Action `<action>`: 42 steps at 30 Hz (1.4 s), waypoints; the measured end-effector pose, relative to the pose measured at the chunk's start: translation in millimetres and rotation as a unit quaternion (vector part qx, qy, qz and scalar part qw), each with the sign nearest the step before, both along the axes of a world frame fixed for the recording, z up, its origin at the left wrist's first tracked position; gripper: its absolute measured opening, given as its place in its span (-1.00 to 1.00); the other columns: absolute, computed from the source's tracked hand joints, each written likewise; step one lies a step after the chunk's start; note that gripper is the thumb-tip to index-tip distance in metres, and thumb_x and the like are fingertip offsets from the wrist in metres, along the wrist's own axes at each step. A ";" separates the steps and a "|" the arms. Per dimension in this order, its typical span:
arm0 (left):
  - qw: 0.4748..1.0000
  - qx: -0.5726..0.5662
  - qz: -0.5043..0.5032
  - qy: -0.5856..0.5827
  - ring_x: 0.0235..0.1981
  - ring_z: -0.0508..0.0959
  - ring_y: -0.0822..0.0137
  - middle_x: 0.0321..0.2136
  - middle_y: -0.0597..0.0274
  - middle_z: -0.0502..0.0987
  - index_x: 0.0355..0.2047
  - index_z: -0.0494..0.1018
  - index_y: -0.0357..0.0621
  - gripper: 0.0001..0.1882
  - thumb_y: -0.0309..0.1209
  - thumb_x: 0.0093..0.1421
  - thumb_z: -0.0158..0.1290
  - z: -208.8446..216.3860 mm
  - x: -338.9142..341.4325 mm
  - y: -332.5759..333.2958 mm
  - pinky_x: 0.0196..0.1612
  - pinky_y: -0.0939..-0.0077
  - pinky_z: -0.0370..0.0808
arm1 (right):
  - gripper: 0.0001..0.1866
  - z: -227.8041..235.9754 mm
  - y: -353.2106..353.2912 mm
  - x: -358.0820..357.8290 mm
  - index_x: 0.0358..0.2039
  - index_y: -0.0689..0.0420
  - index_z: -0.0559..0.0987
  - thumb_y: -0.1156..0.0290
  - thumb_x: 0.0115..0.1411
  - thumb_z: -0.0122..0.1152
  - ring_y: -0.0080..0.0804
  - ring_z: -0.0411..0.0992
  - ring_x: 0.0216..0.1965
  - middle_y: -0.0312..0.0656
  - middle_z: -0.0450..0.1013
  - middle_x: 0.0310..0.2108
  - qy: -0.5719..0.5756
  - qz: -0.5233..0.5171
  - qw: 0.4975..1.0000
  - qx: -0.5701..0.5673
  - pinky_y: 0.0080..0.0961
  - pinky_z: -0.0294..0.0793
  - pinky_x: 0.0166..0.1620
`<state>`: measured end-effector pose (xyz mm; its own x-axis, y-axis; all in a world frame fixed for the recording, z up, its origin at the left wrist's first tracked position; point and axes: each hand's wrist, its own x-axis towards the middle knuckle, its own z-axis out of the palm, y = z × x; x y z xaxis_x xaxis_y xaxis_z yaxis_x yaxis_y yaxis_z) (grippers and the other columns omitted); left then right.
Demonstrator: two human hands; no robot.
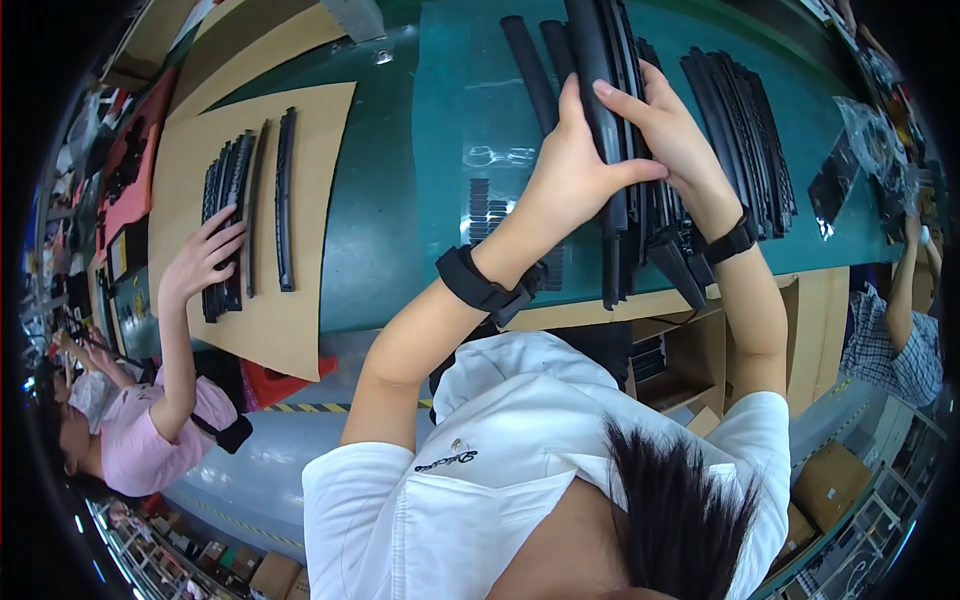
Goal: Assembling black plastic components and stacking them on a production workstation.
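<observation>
A bundle of long, narrow black plastic strips (592, 35) lies lengthwise in front of me at the teal table. My left hand (570, 178) is wrapped along its left side, with the thumb reaching across the strips. From the right, my right hand (678, 135) closes on the same bundle, fingers over the far part. The palms hide the bundle's middle. Two loose black strips (528, 70) rest just left of it. Beneath my right wrist is a dark angular object (677, 268) whose kind I cannot make out.
A row of black strips (740, 145) lies to the right, near clear plastic bags (868, 140). Small black pieces (480, 215) sit left of my forearm. At the left, a co-worker's hand (205, 255) touches strips on cardboard (300, 210). Another person (895, 340) stands far right.
</observation>
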<state>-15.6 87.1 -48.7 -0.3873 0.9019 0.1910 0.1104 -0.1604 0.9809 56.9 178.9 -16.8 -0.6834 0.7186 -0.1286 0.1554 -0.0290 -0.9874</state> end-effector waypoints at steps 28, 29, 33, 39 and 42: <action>0.855 -0.128 -0.083 -0.496 -0.74 0.19 0.55 -0.66 0.32 0.22 -0.36 0.20 -0.15 -0.87 -0.45 0.07 -0.13 -2.2 -32.7 -86.9 -0.70 0.70 0.17 | -0.76 12.3 -6.9 10.1 -0.26 0.27 0.28 0.45 0.05 -0.04 -0.48 0.38 -0.49 -0.19 0.35 -0.53 0.137 -0.018 0.990 0.019 -0.56 0.41 -0.33; 0.844 -0.124 -0.092 -0.514 -0.74 0.18 0.56 -0.67 0.33 0.21 -0.39 0.21 -0.15 -0.89 -0.45 0.07 -0.12 -2.4 -33.2 -89.8 -0.70 0.71 0.16 | -0.76 15.3 -10.8 10.1 -0.26 0.27 0.28 0.45 0.05 -0.04 -0.48 0.38 -0.49 -0.19 0.35 -0.53 0.136 -0.020 0.990 0.021 -0.56 0.41 -0.33; 0.851 -0.119 -0.093 -0.502 -0.73 0.18 0.57 -0.67 0.35 0.21 -0.42 0.21 -0.14 -0.89 -0.42 0.07 -0.10 3.2 -32.7 -92.7 -0.70 0.74 0.15 | -0.83 21.3 -20.2 8.1 -0.37 0.25 0.33 0.43 0.05 -0.02 -0.48 0.39 -0.46 -0.19 0.35 -0.52 0.178 0.012 0.983 -0.039 -0.51 0.43 -0.28; 0.870 -0.135 -0.082 -0.466 -0.71 0.22 0.58 -0.63 0.31 0.28 -0.40 0.21 -0.15 -0.85 -0.40 0.07 -0.08 6.3 -35.1 -99.0 -0.69 0.78 0.14 | -0.85 25.7 -30.8 4.1 -0.40 0.23 0.36 0.42 0.06 -0.03 -0.48 0.40 -0.43 -0.19 0.35 -0.50 0.170 0.087 0.977 -0.093 -0.49 0.45 -0.28; 0.914 -0.086 -0.052 -0.393 -0.69 0.25 0.60 -0.56 0.26 0.35 -0.39 0.21 -0.15 -0.78 -0.40 0.01 0.01 2.2 -23.2 -92.7 -0.69 0.79 0.16 | -0.85 22.1 -31.9 -0.8 -0.40 0.23 0.36 0.42 0.06 -0.02 -0.49 0.39 -0.41 -0.20 0.35 -0.49 0.202 0.087 0.960 -0.174 -0.51 0.44 -0.29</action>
<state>-38.8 -5.6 -46.6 -0.2541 0.9325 -0.2567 -0.6469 0.0334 0.7618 56.1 147.0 5.4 -0.8339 0.5506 -0.0388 -0.2063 -0.3762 -0.9033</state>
